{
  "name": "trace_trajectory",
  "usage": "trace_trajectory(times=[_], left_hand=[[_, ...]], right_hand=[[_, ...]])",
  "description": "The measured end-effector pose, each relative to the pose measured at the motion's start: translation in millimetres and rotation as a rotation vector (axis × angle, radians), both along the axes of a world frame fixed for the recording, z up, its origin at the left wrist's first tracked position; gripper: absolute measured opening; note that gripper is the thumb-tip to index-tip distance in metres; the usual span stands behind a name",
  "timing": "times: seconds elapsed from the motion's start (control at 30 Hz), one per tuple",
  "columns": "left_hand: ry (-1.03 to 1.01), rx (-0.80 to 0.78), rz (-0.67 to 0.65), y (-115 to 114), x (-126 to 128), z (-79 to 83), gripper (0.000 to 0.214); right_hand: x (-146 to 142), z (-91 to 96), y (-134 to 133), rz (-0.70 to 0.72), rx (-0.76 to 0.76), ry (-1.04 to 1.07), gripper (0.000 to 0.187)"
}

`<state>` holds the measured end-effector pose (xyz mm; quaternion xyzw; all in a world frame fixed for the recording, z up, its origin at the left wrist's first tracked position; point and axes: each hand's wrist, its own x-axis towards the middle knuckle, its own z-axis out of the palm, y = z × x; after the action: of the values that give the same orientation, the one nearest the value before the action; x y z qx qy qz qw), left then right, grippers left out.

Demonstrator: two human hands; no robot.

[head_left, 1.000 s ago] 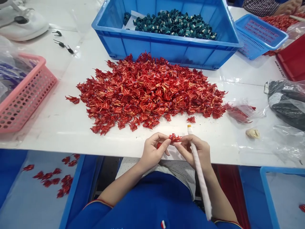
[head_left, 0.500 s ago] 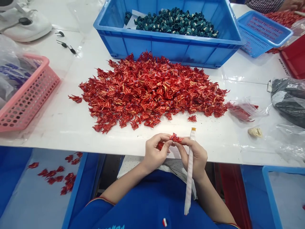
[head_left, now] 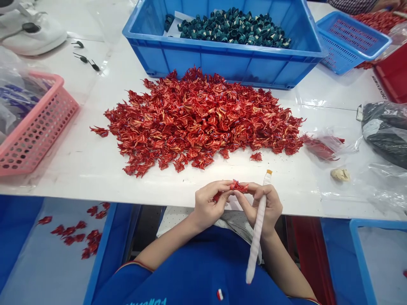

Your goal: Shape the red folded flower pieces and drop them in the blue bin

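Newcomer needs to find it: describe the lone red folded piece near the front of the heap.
Find the blue crate at the back of the white table. Below it spreads a large heap of red folded pieces. Off the heap's front edge, above the right hand, one small piece lies alone, touching nothing.

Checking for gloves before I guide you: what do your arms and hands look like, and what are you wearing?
The left hand and right hand are ungloved, and the left forearm and right forearm are bare. The blue short-sleeved shirt has a thin reddish trim at the sleeve edge and a small red-and-white tag on the chest.
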<state>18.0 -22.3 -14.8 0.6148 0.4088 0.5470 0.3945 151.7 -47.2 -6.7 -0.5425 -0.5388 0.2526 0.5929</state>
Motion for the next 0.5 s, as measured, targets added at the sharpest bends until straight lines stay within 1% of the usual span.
trace_trajectory(times=[0.13,0.23,0.3,0.4,0.43,0.5], left_hand=[[-0.012,-0.119,-0.030,-2,1,2.0,0.013],[-0.046,-0.178,-0.039,-3,2,3.2,0.013],[-0.087,-0.240,-0.044,-3,2,5.0,0.013],[-0.187,-0.395,-0.080,0,-1,9.9,0.020],[-0.223,-0.447,-0.097,2,-3,11.8,0.023],[-0.288,-0.519,-0.125,5,-5,15.1,0.031]], right_hand=[[-1,-2.5,-1,0.041,-0.010,0.018,0.038],[0,-2.4,-3,0.030,-0.032,0.024,0.038],[2,1.2,-2,0.030,-0.057,0.003,0.038],[12,11.3,8,0.052,-0.109,-0.075,0.037],[18,14.7,13,0.026,-0.118,-0.113,0.037],[32,19.1,27,-0.101,-0.111,-0.212,0.035]])
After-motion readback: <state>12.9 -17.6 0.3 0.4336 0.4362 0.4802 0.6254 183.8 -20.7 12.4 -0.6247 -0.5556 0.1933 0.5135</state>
